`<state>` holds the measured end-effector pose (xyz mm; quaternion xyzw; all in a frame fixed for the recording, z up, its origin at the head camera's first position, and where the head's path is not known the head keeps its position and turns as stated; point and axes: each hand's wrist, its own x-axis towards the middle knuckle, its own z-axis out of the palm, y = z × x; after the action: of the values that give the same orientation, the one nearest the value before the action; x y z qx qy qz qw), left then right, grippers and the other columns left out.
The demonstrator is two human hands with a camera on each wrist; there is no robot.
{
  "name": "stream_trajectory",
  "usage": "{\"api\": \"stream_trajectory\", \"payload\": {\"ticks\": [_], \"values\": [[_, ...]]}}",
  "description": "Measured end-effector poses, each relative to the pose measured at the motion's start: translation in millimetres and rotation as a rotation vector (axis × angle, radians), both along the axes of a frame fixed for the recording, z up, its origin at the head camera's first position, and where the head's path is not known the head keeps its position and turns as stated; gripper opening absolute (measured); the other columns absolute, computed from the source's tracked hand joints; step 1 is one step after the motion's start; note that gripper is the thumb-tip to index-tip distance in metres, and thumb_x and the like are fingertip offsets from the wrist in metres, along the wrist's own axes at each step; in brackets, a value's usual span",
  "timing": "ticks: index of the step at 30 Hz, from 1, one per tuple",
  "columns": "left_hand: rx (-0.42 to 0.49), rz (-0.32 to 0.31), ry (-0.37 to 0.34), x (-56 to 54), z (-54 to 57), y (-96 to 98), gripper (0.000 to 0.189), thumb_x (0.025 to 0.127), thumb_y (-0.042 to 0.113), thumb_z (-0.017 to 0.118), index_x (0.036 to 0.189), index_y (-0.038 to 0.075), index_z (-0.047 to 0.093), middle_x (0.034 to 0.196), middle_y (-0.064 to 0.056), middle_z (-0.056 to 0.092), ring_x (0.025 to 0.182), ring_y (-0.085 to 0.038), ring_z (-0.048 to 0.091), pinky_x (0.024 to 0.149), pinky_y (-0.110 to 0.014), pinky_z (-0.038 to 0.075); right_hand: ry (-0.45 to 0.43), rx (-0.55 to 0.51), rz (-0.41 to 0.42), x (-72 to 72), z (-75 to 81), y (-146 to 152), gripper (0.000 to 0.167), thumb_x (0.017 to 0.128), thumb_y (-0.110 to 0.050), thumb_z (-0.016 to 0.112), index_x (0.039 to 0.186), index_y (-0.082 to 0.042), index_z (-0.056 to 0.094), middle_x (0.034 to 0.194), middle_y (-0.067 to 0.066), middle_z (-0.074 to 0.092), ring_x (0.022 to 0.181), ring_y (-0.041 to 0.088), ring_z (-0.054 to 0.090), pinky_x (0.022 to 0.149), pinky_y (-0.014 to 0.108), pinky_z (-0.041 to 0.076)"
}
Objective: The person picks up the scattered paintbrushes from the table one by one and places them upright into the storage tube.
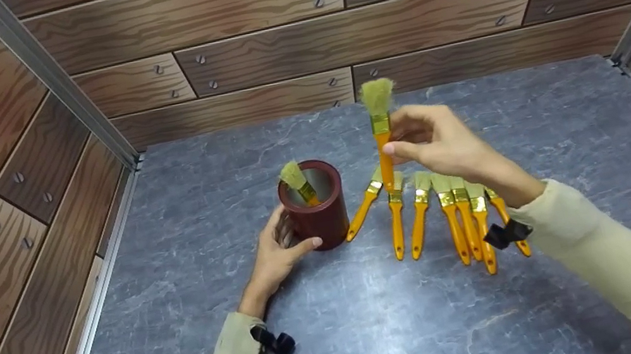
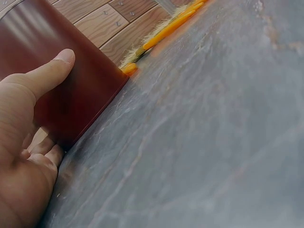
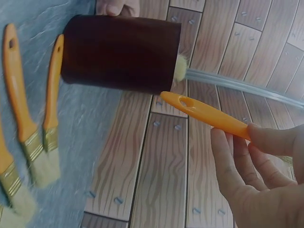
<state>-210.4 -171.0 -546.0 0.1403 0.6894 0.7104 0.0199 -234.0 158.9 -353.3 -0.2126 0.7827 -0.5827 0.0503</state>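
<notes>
A dark red cylindrical cup (image 1: pixel 323 222) stands upright on the tabletop, left of centre. One paintbrush (image 1: pixel 294 178) leans inside it, bristles up. My left hand (image 1: pixel 273 259) holds the cup from its left side, with the thumb (image 2: pixel 54 71) across the near wall in the left wrist view. Raised above the table, my right hand (image 1: pixel 441 140) pinches a second paintbrush (image 1: pixel 382 134) by its orange handle, bristles upward. In the right wrist view that handle's holed end (image 3: pixel 185 102) points toward the cup's rim. The left fingers behind the cup are partly hidden.
Several orange-handled paintbrushes (image 1: pixel 419 220) lie in a loose row right of the cup, bristles facing away. The right forearm partly covers the rightmost ones. Wood-patterned panels (image 1: pixel 269 50) close off the back and sides of the grey marbled tabletop (image 1: pixel 342 339).
</notes>
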Motion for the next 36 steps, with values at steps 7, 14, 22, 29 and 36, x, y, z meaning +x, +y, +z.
{"api": "stream_trajectory", "payload": {"ticks": [7,14,22,29,36], "values": [[-0.011,0.010,-0.002,-0.5,0.1,0.4,0.090,0.089,0.009,0.089,0.165,0.017,0.041,0.162,-0.007,0.052,0.154,-0.024,0.046,0.128,-0.035,0.039,0.018,-0.049,0.040,-4.3,5.5,-25,0.024,0.100,0.001,0.072,0.123,0.006,0.070,0.111,0.023,0.073,0.093,0.024,0.076,0.089,0.041,0.067],[0.008,0.002,0.010,-0.6,-0.2,0.0,0.089,0.088,0.006,0.089,0.163,0.018,0.043,0.160,-0.006,0.055,0.153,-0.023,0.048,0.127,-0.036,0.040,0.046,-0.078,0.054,-11.2,12.3,-51,0.025,0.099,0.001,0.074,0.124,0.002,0.071,0.111,0.020,0.075,0.093,0.028,0.076,0.087,0.041,0.068],[0.010,0.004,0.012,-0.5,-0.4,-0.7,0.090,0.088,0.005,0.089,0.164,0.020,0.042,0.160,-0.006,0.054,0.152,-0.023,0.048,0.127,-0.036,0.041,0.098,-0.047,0.050,-22.8,15.5,-77,0.023,0.100,-0.005,0.075,0.122,-0.003,0.073,0.110,0.015,0.078,0.093,0.028,0.077,0.086,0.041,0.068],[0.005,0.003,0.000,-0.1,-0.4,-1.4,0.091,0.088,0.006,0.089,0.164,0.019,0.041,0.162,-0.006,0.052,0.154,-0.024,0.045,0.128,-0.038,0.039,0.137,0.011,0.010,-38.4,5.4,-90,0.022,0.099,-0.007,0.076,0.121,-0.003,0.074,0.111,0.015,0.078,0.094,0.029,0.077,0.083,0.040,0.067],[-0.008,0.012,-0.012,0.1,0.1,-0.3,0.089,0.088,0.009,0.090,0.163,0.021,0.043,0.162,-0.003,0.052,0.155,-0.021,0.045,0.129,-0.037,0.038,0.105,0.024,0.022,-49.3,-8.3,-99,0.023,0.099,-0.006,0.075,0.121,0.000,0.073,0.112,0.018,0.075,0.098,0.032,0.078,0.086,0.037,0.067]]}}
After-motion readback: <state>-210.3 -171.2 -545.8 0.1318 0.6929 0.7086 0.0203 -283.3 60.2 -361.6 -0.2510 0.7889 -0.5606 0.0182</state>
